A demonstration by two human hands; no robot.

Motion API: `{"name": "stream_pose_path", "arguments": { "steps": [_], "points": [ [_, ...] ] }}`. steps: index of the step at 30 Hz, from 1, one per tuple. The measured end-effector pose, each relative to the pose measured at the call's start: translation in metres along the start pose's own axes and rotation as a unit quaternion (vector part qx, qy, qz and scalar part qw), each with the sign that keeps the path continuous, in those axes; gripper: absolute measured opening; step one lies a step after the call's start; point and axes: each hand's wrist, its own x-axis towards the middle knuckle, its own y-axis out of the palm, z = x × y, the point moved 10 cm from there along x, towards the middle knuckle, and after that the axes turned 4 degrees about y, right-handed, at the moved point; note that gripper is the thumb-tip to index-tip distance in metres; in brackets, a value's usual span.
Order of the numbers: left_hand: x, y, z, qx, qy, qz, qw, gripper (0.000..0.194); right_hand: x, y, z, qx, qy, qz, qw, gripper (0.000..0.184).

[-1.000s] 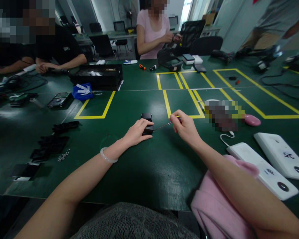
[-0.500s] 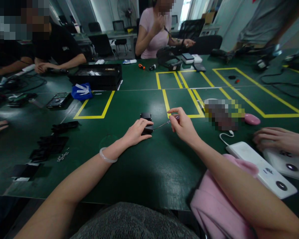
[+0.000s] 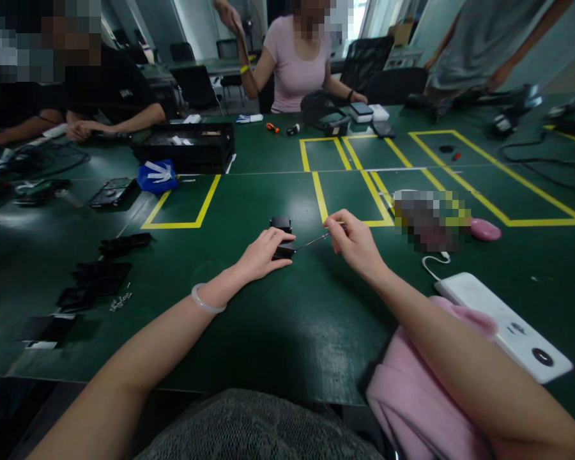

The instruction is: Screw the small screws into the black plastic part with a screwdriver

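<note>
Facing chairs (image 3: 196,89), the green worktop (image 3: 249,198) bears a bin (image 3: 201,160) holding white pieces (image 3: 179,140). Left fingers (image 3: 280,262) clasp a block (image 3: 283,250); right fingers (image 3: 334,221), a screwdriver (image 3: 312,242).

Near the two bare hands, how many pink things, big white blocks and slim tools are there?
Pink things: 2 (pink cloth, pink oval)
Big white block: 1
Slim tool, in the right hand: 1
Total: 4

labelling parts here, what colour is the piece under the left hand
The piece is black; it shows in the head view, partly covered by the left hand.
</note>
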Motion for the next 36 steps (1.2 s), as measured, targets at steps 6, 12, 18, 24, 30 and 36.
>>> {"name": "stream_pose_path", "arguments": {
  "steps": [6,12,18,24,30,36],
  "points": [
    [-0.0002,0.0001,0.0003,-0.002,-0.007,0.005,1.0,0.05,-0.0006,0.0012,0.0013,-0.002,-0.006,0.005,1.0,0.012],
    [-0.0003,0.0008,0.001,0.003,-0.008,0.006,1.0,0.051,-0.0014,-0.0005,0.0019,-0.018,-0.002,0.001,1.0,0.019],
    [-0.0001,0.0003,0.0002,-0.005,-0.009,0.008,1.0,0.051,-0.0017,0.0011,0.003,0.0,-0.008,0.008,1.0,0.015],
    [-0.0001,-0.0001,0.0008,-0.005,-0.01,0.002,1.0,0.051,-0.0009,0.0002,0.0028,-0.016,-0.004,0.003,1.0,0.022],
    [0.0,-0.0017,0.0001,-0.008,-0.004,-0.002,1.0,0.05,-0.0008,0.0016,0.0034,0.005,-0.011,0.01,1.0,0.017],
    [-0.0002,-0.0009,0.0009,-0.008,-0.007,-0.002,1.0,0.05,-0.0005,0.0005,0.0017,-0.009,-0.002,0.005,1.0,0.021]
  ]
}}
